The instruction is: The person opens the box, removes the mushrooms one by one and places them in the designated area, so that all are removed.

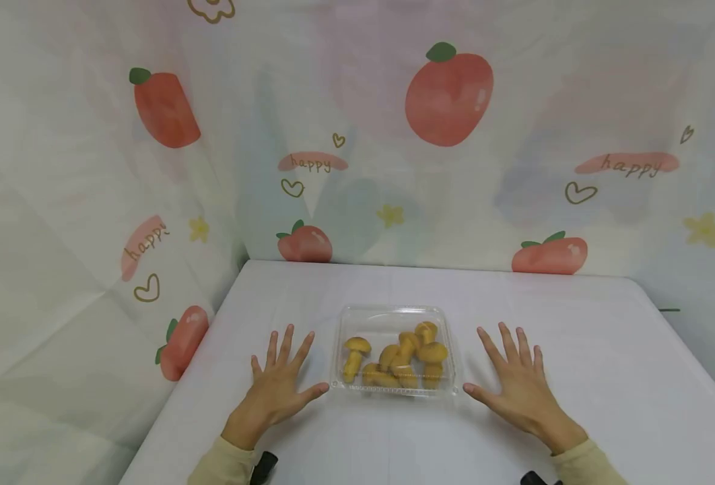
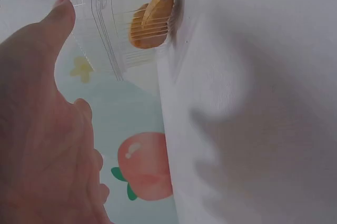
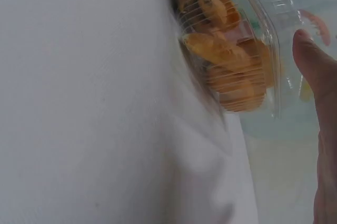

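Note:
A clear plastic clamshell box (image 1: 357, 323) sits on the white table between the two hands, its lid down. Inside lie several yellow-brown mushrooms (image 1: 433, 353), one apart at the left and the others bunched to the right. To the left of the box my left hand (image 1: 275, 391) is spread palm down, thumb pointing at the box's front left corner. Over on the right my right hand (image 1: 521, 394) mirrors it, fingers splayed and thumb toward the front right corner. Neither hand holds anything. Both wrist views show the box's ridged side and the mushrooms (image 2: 151, 21) through it.
A white cloth covers the table (image 1: 394, 444). Behind it and along the left hangs a pale curtain (image 1: 369, 101) printed with fruit, hearts and the word happy. A dark device (image 1: 264, 467) is strapped at the left wrist, another (image 1: 533, 478) at the right.

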A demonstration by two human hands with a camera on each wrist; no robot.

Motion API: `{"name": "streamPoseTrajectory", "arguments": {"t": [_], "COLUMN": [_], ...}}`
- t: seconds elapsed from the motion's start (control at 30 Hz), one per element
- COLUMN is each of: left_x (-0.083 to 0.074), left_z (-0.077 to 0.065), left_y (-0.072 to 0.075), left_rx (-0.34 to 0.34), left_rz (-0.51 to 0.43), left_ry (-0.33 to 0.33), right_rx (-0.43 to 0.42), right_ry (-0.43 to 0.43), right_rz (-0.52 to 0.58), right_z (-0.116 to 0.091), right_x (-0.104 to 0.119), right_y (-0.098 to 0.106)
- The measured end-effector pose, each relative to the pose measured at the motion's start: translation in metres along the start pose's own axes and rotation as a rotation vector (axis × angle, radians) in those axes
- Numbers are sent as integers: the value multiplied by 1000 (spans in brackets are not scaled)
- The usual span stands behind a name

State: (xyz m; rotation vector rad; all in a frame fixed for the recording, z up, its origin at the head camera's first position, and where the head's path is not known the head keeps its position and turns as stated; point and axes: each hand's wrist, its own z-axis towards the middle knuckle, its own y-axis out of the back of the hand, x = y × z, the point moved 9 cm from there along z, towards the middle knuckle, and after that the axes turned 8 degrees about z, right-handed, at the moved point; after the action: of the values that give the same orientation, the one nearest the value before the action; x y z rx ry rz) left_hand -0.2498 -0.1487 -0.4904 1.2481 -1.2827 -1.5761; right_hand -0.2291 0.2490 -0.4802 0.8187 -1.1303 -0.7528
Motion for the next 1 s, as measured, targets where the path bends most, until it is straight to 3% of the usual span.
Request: {"name": "streamPoseTrajectory", "arguments": {"t": [0.37, 0.7, 1.0], "left_x": [-7, -23, -40], "left_z": [0, 6, 9], "left_y": [-9, -17, -28], "left_rx": [61, 52, 79], "left_rz": [-37, -79, -164], "left_ry": [-29, -141, -235], "right_rx": [20, 48, 60], "right_ry": [42, 88, 124], "right_rz": [28, 133, 300], "right_z": [1, 4, 2], "right_x": [13, 26, 33], "right_y": [-9, -22, -30]}}
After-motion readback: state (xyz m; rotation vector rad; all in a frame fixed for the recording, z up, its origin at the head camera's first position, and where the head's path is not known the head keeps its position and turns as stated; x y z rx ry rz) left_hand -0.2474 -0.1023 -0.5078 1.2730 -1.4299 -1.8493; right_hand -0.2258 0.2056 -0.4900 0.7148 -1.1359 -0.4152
